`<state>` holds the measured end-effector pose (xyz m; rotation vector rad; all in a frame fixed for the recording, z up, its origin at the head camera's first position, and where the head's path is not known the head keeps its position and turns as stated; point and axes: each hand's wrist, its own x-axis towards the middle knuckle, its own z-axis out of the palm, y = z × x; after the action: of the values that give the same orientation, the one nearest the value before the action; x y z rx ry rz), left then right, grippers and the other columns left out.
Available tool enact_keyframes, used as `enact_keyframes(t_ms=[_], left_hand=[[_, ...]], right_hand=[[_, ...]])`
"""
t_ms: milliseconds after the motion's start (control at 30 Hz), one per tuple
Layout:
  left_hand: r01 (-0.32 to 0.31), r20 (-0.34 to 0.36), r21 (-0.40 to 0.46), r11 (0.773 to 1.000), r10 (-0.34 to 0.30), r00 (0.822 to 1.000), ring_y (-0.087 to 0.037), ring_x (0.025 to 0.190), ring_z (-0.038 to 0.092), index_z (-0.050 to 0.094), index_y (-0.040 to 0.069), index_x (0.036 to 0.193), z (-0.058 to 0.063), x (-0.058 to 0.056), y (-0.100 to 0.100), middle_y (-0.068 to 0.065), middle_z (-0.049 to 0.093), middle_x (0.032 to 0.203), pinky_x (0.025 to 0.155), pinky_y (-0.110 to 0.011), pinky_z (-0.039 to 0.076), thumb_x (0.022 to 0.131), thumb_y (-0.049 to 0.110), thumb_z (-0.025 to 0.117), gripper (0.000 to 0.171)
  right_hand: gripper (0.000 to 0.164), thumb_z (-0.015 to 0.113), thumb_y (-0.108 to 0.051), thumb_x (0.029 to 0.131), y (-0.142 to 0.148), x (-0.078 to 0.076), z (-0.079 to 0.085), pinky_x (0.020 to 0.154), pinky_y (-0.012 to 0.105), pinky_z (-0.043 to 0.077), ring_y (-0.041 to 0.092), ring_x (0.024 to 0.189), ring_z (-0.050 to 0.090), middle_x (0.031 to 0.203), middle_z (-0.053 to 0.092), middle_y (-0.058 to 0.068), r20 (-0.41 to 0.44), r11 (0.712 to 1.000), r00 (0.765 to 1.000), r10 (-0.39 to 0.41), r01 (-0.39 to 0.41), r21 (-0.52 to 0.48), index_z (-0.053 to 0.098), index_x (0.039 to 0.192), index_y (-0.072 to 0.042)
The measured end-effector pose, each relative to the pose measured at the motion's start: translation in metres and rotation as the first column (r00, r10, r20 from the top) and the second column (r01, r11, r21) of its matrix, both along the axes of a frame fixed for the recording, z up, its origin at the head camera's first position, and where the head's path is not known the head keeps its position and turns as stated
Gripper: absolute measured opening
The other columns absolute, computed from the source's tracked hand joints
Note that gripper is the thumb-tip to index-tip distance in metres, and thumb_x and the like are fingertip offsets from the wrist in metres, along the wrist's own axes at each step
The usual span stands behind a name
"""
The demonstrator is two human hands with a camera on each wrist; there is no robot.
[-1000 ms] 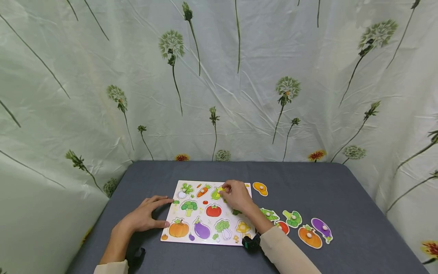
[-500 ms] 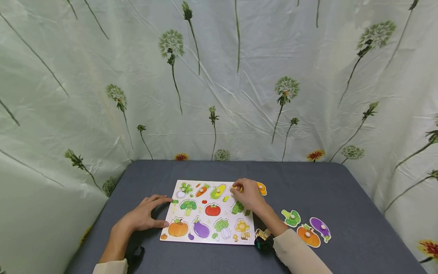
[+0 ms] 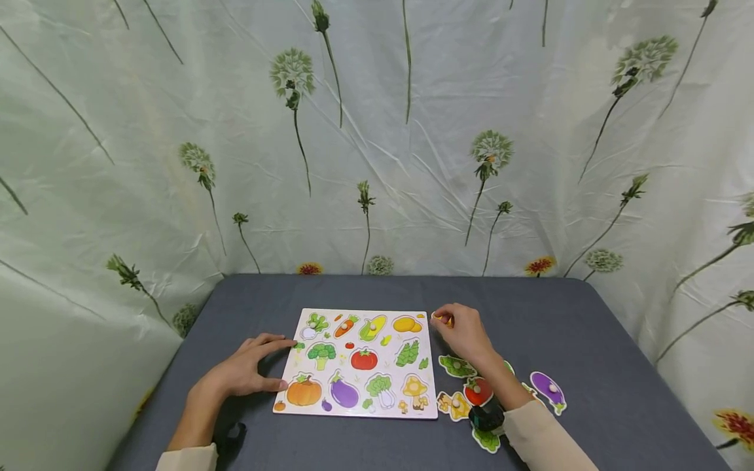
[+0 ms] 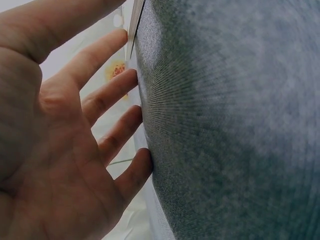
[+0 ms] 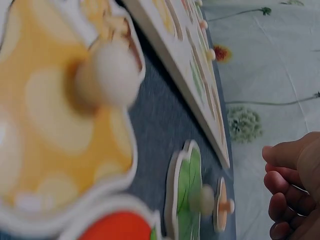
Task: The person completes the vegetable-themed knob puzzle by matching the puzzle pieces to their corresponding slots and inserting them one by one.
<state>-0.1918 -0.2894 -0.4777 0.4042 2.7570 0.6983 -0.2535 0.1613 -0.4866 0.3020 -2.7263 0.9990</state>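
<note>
My left hand (image 3: 241, 369) lies at the left edge of a white vegetable puzzle board (image 3: 389, 379). Its fingers are spread, with thumb and fingertips at the board's edge; the left wrist view shows the palm (image 4: 65, 155). My right hand (image 3: 465, 332) is just beyond the board's far right corner, fingers loosely bent, over an orange-yellow knobbed piece (image 5: 221, 204). A gap shows between fingers and knob in the right wrist view. The turnip piece (image 3: 315, 325), carrot piece (image 3: 346, 326) and corn piece (image 3: 373, 328) sit in the board.
Right of the board lie several loose knobbed pieces: a long green vegetable (image 3: 456, 366), a tomato (image 3: 478, 390), a mushroom (image 3: 460, 409), a leafy green (image 3: 486, 440) and an eggplant (image 3: 546, 387). My right forearm partly covers others. A flower-printed curtain (image 3: 377, 144) stands behind the grey table.
My right hand has left the corn piece in the board and moved right, past the board's corner, to the orange-yellow piece. My left hand has stayed at the board's left edge.
</note>
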Motion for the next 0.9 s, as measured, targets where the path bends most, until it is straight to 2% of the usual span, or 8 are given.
enact_keyframes(t_ms=[200, 367, 633, 900], left_hand=[[-0.003, 0.005, -0.002, 1.000, 0.003, 1.000, -0.044, 0.137, 0.040, 0.058, 0.026, 0.147, -0.001, -0.001, 0.002, -0.014, 0.046, 0.153, 0.102, -0.074, 0.037, 0.075, 0.049, 0.088, 0.081], [0.010, 0.005, 0.013, 1.000, -0.010, 1.000, -0.044, 0.137, 0.040, 0.058, 0.026, 0.146, -0.002, -0.002, 0.002, -0.014, 0.046, 0.153, 0.102, -0.073, 0.037, 0.076, 0.050, 0.088, 0.080], [0.026, -0.017, 0.019, 0.999, -0.025, 1.000, -0.046, 0.136, 0.040, 0.059, 0.024, 0.145, 0.000, 0.000, -0.003, -0.017, 0.046, 0.152, 0.101, -0.073, 0.039, 0.076, 0.049, 0.088, 0.080], [0.033, -0.001, 0.025, 0.999, -0.033, 0.999, -0.047, 0.136, 0.039, 0.058, 0.024, 0.146, -0.002, -0.003, -0.003, -0.018, 0.045, 0.154, 0.100, -0.073, 0.038, 0.077, 0.050, 0.087, 0.080]], right_hand=[[0.013, 0.080, -0.016, 0.091, 0.018, -0.001, -0.004, 0.059, 0.026, 0.039, 0.012, 0.065, 0.049, 0.077, 0.063, 0.000, -0.017, 0.999, 0.999, -0.029, 0.029, 0.030, 0.078, 0.098, -0.004], [0.011, 0.079, -0.013, 0.091, 0.025, -0.003, -0.006, 0.062, 0.028, 0.043, 0.013, 0.069, 0.052, 0.079, 0.065, 0.002, 0.004, 0.998, 0.998, -0.062, 0.062, 0.033, 0.078, 0.097, -0.005], [0.014, 0.078, -0.018, 0.092, 0.024, -0.012, -0.009, 0.064, 0.030, 0.041, 0.016, 0.070, 0.052, 0.080, 0.064, 0.003, 0.030, 0.996, 0.996, -0.086, 0.085, 0.024, 0.077, 0.096, -0.005], [0.016, 0.078, -0.022, 0.093, 0.027, -0.017, -0.013, 0.068, 0.032, 0.045, 0.016, 0.074, 0.055, 0.083, 0.066, 0.003, 0.060, 0.995, 0.994, -0.095, 0.093, 0.036, 0.077, 0.097, -0.006]])
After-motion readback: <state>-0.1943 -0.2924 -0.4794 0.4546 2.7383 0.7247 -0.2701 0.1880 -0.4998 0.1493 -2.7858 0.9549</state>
